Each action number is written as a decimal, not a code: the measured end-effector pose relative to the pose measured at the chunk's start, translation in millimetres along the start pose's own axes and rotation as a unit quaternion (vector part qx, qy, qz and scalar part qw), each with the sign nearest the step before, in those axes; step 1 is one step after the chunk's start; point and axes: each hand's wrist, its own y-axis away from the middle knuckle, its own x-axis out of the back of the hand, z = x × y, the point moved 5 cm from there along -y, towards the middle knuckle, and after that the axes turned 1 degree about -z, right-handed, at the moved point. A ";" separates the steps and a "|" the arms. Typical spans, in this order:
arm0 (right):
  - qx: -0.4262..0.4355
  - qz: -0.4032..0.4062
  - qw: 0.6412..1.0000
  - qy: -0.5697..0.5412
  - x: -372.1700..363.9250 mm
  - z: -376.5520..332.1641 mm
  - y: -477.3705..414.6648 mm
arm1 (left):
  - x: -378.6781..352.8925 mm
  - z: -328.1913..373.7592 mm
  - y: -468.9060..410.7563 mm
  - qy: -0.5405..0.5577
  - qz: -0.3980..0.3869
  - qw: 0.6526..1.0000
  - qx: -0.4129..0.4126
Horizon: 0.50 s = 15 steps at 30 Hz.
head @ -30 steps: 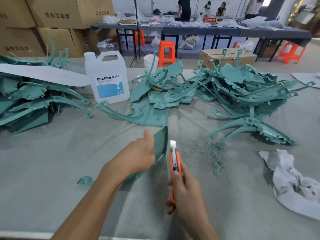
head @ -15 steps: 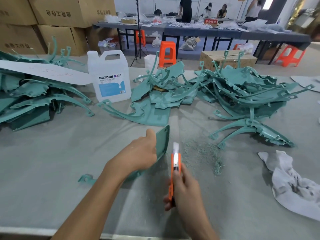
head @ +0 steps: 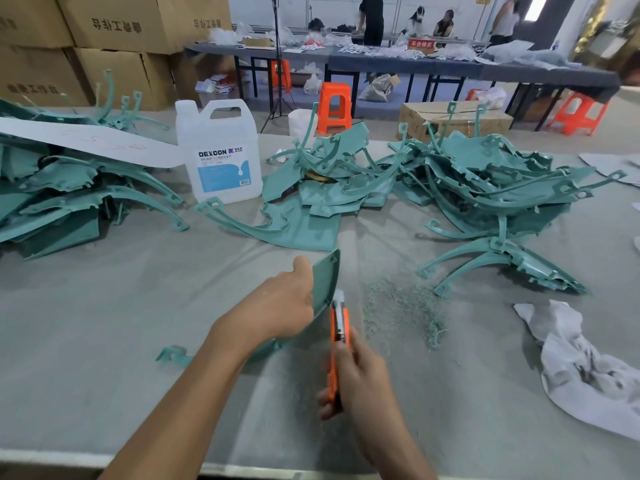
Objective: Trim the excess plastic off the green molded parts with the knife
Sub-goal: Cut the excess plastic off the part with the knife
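left hand (head: 277, 306): held the green part (head: 327, 275) on edge, mid-bench
right hand (head: 360, 379): gripped the knife (head: 337, 327) at its rim
risk: knife might have skidded into the left hand

**Green molded parts** (head: 304, 230): smooth plastic with a soft satin sheen, ragged at the edges.
**Bench** (head: 104, 306): covered with a matt grey, felt-like cloth.
**Knife** (head: 338, 327): glossy orange plastic casing.
**Shavings** (head: 401, 310): fine, curly, dull green plastic.
**Jug** (head: 221, 157), towards the far edge: smooth, translucent white plastic with a glossy printed label.
**Rag** (head: 581, 372), near the right edge: crumpled, soft whitish cloth, smudged grey.
**Boxes** (head: 104, 36), beyond the far left corner: matt brown cardboard.
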 end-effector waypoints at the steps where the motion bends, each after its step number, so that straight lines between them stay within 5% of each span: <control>1: 0.000 -0.010 1.000 0.010 -5.4 -1.0 -0.3 | 0.3 0.3 0.6 0.002 0.000 1.000 0.000; 9: 0.195 -0.027 0.980 -0.025 -10.2 -81.2 15.2 | -1.8 2.0 -1.0 -0.011 0.008 1.000 0.027; 15: 0.118 0.068 0.987 -0.085 31.9 -78.7 -14.8 | 12.2 2.5 17.6 -0.054 0.076 0.995 -0.022</control>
